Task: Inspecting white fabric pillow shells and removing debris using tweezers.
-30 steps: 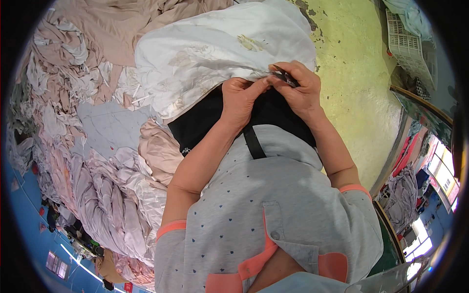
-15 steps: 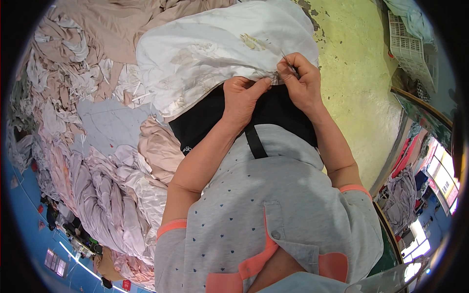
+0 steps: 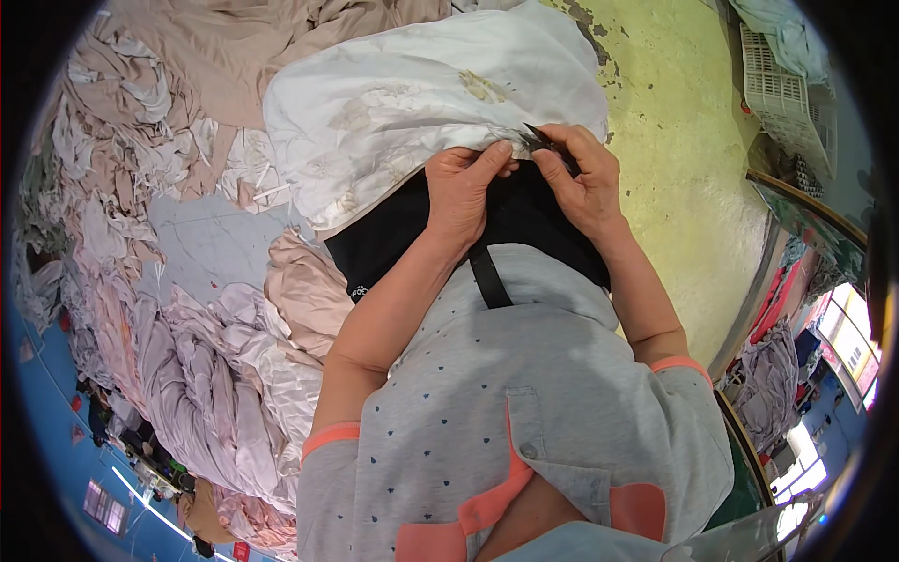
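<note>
White cloth with brownish and yellowish floral marks is spread over my lap, partly over a black apron. My left hand pinches the cloth's near edge between thumb and fingers. Close by on the right, my right hand is closed around small dark thread snips. Their pointed blades face up and left, right at the cloth's edge, beside my left fingertips. Whether the blades touch the cloth I cannot tell.
Heaps of beige cloth and pale lilac cloth lie on the left, around a patch of grey marbled floor. To the right is worn yellow floor. A white plastic crate with pale cloth stands at the far right.
The snips have turned in my right hand: their blades now point left at the cloth edge, the fingers curled around them. My left hand keeps its pinch, nearly in place.
</note>
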A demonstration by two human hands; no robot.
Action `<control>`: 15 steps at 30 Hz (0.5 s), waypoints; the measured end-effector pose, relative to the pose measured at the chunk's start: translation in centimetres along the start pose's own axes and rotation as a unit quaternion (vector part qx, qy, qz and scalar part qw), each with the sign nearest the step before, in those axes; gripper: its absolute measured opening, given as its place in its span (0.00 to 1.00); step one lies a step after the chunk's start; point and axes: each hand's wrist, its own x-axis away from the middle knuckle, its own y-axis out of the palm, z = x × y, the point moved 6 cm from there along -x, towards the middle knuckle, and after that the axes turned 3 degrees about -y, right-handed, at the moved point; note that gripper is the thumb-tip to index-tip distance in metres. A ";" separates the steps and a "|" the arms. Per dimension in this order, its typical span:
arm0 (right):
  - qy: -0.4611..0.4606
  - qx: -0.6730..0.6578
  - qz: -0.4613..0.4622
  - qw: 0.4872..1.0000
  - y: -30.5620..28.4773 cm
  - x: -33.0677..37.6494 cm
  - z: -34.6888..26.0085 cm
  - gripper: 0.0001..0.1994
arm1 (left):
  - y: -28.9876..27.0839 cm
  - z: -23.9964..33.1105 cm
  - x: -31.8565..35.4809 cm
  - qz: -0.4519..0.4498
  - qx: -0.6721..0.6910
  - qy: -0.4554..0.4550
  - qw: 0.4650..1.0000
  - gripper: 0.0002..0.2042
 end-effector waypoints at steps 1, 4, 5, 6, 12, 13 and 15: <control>-0.001 0.001 0.001 1.000 0.0 0.0 0.0 0.12 | 0.0 0.0 0.0 -0.001 0.000 0.000 1.000 0.05; -0.008 0.006 0.000 1.000 0.1 0.0 -0.2 0.11 | 0.2 0.1 0.1 -0.008 0.011 0.006 1.000 0.05; -0.011 0.000 0.003 1.000 0.2 -0.1 -0.2 0.11 | 0.3 0.0 0.2 -0.007 0.016 0.001 1.000 0.05; -0.013 -0.006 0.006 1.000 0.2 -0.1 -0.2 0.10 | 0.4 0.0 0.2 -0.007 0.021 -0.005 1.000 0.05; -0.023 -0.003 0.009 1.000 0.4 -0.3 -0.4 0.11 | 0.5 -0.2 0.1 -0.020 0.039 -0.010 0.999 0.05; -0.023 -0.003 0.009 1.000 0.4 -0.3 -0.5 0.11 | 0.5 -0.2 0.1 -0.020 0.039 -0.011 0.999 0.05; -0.030 0.000 0.008 1.000 0.3 -0.5 -0.8 0.10 | 0.4 -0.2 0.0 -0.027 0.035 -0.009 0.999 0.05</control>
